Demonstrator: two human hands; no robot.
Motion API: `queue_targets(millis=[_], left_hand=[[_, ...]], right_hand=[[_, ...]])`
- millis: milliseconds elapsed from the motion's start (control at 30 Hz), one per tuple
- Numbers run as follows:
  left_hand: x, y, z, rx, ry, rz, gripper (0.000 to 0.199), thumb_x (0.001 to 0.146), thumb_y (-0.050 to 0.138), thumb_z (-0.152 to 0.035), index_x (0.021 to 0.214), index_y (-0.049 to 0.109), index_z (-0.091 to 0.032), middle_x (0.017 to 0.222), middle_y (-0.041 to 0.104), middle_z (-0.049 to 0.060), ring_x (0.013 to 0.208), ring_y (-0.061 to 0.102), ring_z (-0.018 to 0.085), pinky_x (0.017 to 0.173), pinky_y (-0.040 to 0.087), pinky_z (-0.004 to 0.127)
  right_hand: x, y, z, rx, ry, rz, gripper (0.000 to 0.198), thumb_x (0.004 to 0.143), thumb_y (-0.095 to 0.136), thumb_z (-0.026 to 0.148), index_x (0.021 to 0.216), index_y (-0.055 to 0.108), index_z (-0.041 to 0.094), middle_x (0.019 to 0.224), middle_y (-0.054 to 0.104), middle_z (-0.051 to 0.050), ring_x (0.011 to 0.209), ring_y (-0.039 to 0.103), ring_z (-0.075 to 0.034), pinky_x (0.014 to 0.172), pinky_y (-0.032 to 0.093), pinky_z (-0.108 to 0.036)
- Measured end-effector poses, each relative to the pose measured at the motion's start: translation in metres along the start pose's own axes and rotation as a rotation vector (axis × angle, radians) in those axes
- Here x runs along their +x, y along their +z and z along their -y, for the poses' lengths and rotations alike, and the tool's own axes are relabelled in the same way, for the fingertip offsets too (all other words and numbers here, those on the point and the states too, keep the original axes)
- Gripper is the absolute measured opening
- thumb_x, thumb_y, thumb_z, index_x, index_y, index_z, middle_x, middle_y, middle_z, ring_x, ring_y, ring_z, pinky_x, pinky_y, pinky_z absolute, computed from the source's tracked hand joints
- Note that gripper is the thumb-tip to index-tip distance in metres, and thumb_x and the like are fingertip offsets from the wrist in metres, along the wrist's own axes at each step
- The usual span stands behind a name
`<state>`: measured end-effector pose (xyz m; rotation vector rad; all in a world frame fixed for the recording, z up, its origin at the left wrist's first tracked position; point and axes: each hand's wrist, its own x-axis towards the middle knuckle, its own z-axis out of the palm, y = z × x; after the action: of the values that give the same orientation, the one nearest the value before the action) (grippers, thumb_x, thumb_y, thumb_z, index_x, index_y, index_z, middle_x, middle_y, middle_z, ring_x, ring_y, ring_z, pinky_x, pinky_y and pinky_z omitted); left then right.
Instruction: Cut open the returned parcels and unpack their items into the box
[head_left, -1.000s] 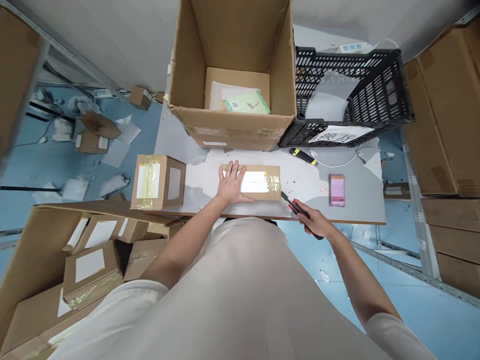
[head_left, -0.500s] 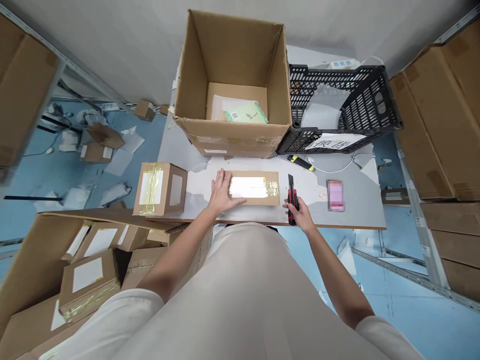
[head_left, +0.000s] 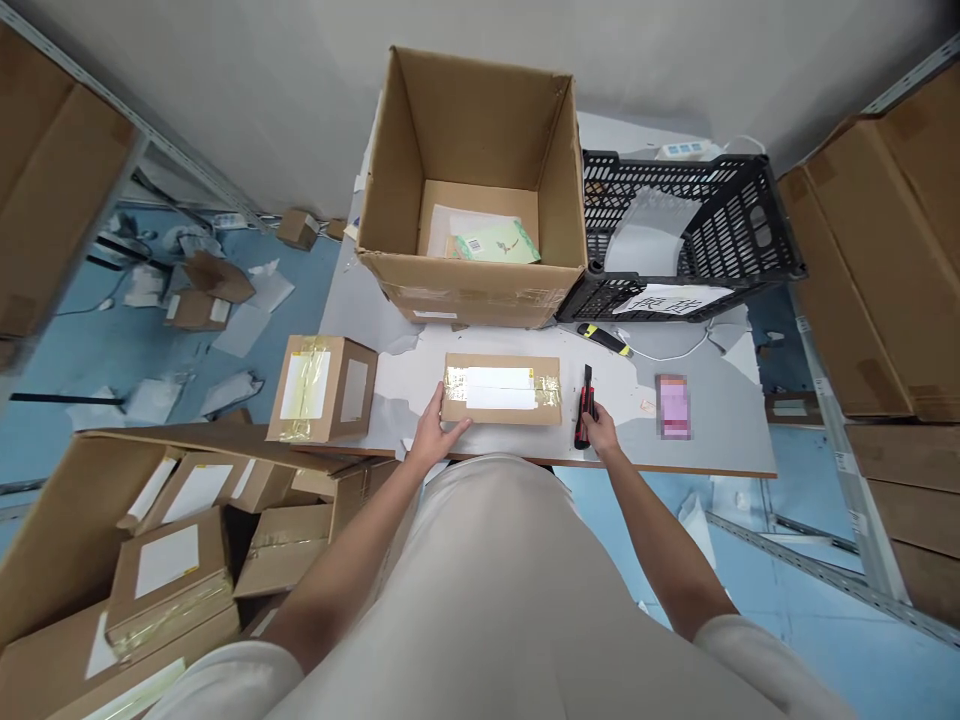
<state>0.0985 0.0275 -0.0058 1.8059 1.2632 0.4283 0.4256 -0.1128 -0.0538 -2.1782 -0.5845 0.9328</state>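
Note:
A cardboard box [head_left: 501, 388] with a white label and yellowish tape at both ends lies flat on the table. My left hand [head_left: 433, 432] is at the box's near left corner, thumb apart from the fingers; how firmly it touches I cannot tell. To the right of the box, my right hand [head_left: 602, 432] is closed around a red and black utility knife [head_left: 582, 425], its tip pointing away from me. A yellow and black utility knife [head_left: 604, 340] lies farther back. A taped box [head_left: 356, 390] stands at the table's left end.
A large open carton [head_left: 480, 292] holding a green and white packet [head_left: 499, 243] stands behind. Beside it is a black plastic crate [head_left: 675, 300]. A blurred pink rectangle [head_left: 673, 408] lies at right. Several boxes fill a big carton [head_left: 67, 490] at lower left.
My left hand has slid from the top of the box to its near left corner. The right hand keeps hold of the knife. The whole view has shifted slightly.

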Motion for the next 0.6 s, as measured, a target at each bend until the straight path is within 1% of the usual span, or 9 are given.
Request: queue_targets(millis=[100, 200, 300, 400, 467, 533, 600], left_hand=[[0.001, 0.0, 0.002, -0.011, 0.005, 0.004, 0.094, 0.079, 0.06, -0.054, 0.151, 0.012, -0.019, 0.15, 0.035, 0.017, 0.134, 0.041, 0.027, 0.104, 0.043, 0.041], [0.001, 0.0, 0.005, -0.031, -0.005, 0.008, 0.096, 0.078, 0.062, -0.053, 0.151, 0.01, -0.02, 0.149, 0.036, 0.017, 0.133, 0.043, 0.028, 0.102, 0.045, 0.043], [0.001, 0.001, 0.005, -0.033, -0.01, 0.008, 0.095, 0.078, 0.061, -0.052, 0.151, 0.009, -0.02, 0.148, 0.037, 0.017, 0.133, 0.044, 0.028, 0.103, 0.044, 0.044], [0.0, 0.001, 0.001, 0.029, 0.015, -0.029, 0.093, 0.079, 0.06, -0.051, 0.151, 0.01, -0.018, 0.147, 0.039, 0.017, 0.134, 0.042, 0.028, 0.107, 0.04, 0.046], [-0.003, 0.001, -0.005, 0.12, 0.058, -0.095, 0.091, 0.08, 0.059, -0.05, 0.15, 0.012, -0.017, 0.148, 0.036, 0.019, 0.137, 0.037, 0.029, 0.11, 0.036, 0.048], [-0.005, 0.001, -0.013, 0.234, 0.14, -0.146, 0.081, 0.082, 0.055, -0.047, 0.148, 0.02, -0.017, 0.15, 0.033, 0.018, 0.14, 0.031, 0.03, 0.112, 0.032, 0.05], [-0.007, 0.002, -0.021, 0.348, 0.256, -0.116, 0.065, 0.086, 0.051, -0.043, 0.144, 0.033, -0.021, 0.149, 0.035, 0.015, 0.142, 0.028, 0.03, 0.112, 0.03, 0.052]], right_hand=[[0.013, 0.0, -0.014, -0.073, 0.024, -0.055, 0.049, 0.074, 0.048, 0.031, 0.12, 0.054, 0.015, 0.093, 0.065, -0.007, 0.085, 0.061, -0.021, 0.081, 0.05, -0.039], [0.017, 0.002, -0.023, -0.143, -0.003, -0.097, 0.044, 0.072, 0.05, 0.027, 0.114, 0.06, 0.017, 0.096, 0.064, -0.009, 0.094, 0.059, -0.024, 0.092, 0.045, -0.043], [0.017, 0.003, -0.027, -0.194, -0.046, -0.131, 0.04, 0.073, 0.051, 0.027, 0.109, 0.065, 0.016, 0.097, 0.061, -0.011, 0.102, 0.055, -0.027, 0.098, 0.04, -0.045], [0.014, 0.001, -0.026, -0.23, -0.084, -0.168, 0.04, 0.076, 0.051, 0.03, 0.11, 0.065, 0.015, 0.101, 0.057, -0.013, 0.105, 0.052, -0.029, 0.1, 0.037, -0.047], [0.013, -0.003, -0.017, -0.25, -0.123, -0.201, 0.046, 0.078, 0.05, 0.033, 0.119, 0.061, 0.014, 0.11, 0.054, -0.015, 0.112, 0.047, -0.031, 0.102, 0.034, -0.05], [0.011, -0.007, 0.003, -0.259, -0.184, -0.235, 0.053, 0.082, 0.047, 0.036, 0.131, 0.052, 0.015, 0.122, 0.048, -0.016, 0.121, 0.041, -0.031, 0.105, 0.03, -0.051], [0.009, -0.007, 0.034, -0.288, -0.328, -0.218, 0.057, 0.087, 0.044, 0.039, 0.139, 0.043, 0.016, 0.13, 0.044, -0.016, 0.126, 0.037, -0.029, 0.107, 0.029, -0.047]])
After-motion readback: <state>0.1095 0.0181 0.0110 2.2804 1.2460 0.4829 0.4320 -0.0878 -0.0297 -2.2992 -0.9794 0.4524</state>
